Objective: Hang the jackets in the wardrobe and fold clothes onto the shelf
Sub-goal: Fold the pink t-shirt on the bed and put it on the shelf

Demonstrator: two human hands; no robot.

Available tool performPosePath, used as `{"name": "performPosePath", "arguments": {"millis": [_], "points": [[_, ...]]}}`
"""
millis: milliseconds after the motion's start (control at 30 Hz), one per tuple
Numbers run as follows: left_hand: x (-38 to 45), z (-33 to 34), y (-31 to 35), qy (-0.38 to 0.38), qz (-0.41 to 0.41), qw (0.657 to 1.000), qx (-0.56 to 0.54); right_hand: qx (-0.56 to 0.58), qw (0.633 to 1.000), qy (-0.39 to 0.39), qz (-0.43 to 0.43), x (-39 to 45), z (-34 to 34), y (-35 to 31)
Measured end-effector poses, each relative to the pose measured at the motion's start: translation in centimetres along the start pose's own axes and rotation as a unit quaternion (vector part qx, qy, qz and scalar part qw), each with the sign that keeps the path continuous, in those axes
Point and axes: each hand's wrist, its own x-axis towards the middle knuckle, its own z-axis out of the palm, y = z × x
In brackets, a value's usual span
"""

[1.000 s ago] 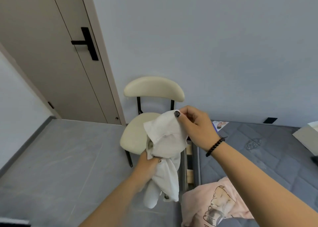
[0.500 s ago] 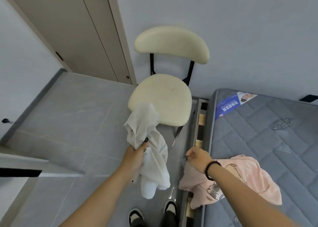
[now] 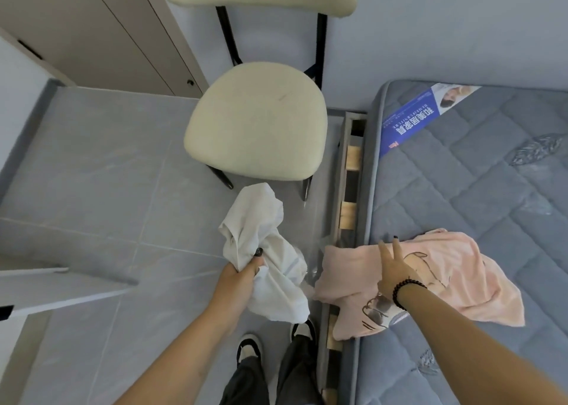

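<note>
A crumpled white garment (image 3: 261,251) hangs over the floor, gripped in its middle by my left hand (image 3: 238,277). A pink shirt with a printed figure (image 3: 445,275) lies bunched on the near edge of the grey mattress (image 3: 491,189), partly drooping over the bed frame. My right hand (image 3: 393,266) hovers over or rests on the pink shirt with its fingers spread and straight; it holds nothing. A black bead bracelet sits on that wrist.
A cream chair (image 3: 258,122) with black legs stands just ahead, between the door (image 3: 107,30) and the bed. The slatted bed frame (image 3: 349,189) shows beside the mattress. A white shelf board (image 3: 61,281) juts in at the left. My shoes (image 3: 249,346) stand on the tiled floor.
The view has tilted down and closer. My right hand let go of the white garment and moved right onto the pink shirt, its fingers now spread. My left hand keeps the white garment.
</note>
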Motion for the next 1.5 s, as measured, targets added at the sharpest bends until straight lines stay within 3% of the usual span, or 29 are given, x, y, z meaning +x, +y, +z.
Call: {"name": "performPosePath", "arguments": {"millis": [200, 367, 500, 733, 933, 1167, 1333, 1500], "points": [[0.5, 3.6, 0.9, -0.006, 0.004, 1.000, 0.005, 0.052, 0.998, -0.027, -0.007, 3.2, 0.1, 3.1], [-0.5, 6.9, 3.9, -0.010, 0.035, 0.999, 0.021, 0.002, 1.000, -0.022, -0.006, 1.5, 1.0, 4.3], [-2.4, 9.2, 7.6, -0.031, 0.068, 0.996, 0.041, 0.106, 0.993, -0.020, -0.039, -2.1, -0.8, 4.6], [-7.7, 13.1, 17.2, -0.052, 0.123, 0.990, 0.046, 0.223, 0.969, 0.064, -0.086, -10.6, -9.1, 6.1], [-15.7, 19.0, 24.0, -0.170, 0.204, 0.964, 0.020, 0.328, 0.928, 0.023, -0.177, -17.2, -14.2, 5.4], [-22.1, 21.1, 27.0, -0.312, 0.228, 0.922, 0.011, 0.389, 0.883, 0.059, -0.258, -22.0, -16.7, 3.1], [-21.0, 14.6, 25.1, -0.245, 0.266, 0.929, 0.071, 0.470, 0.843, 0.055, -0.257, -24.4, -19.0, 1.2], [-19.2, 5.9, 19.7, -0.142, 0.204, 0.968, -0.042, 0.538, 0.796, 0.038, -0.276, -27.0, -22.1, -3.9]]}}
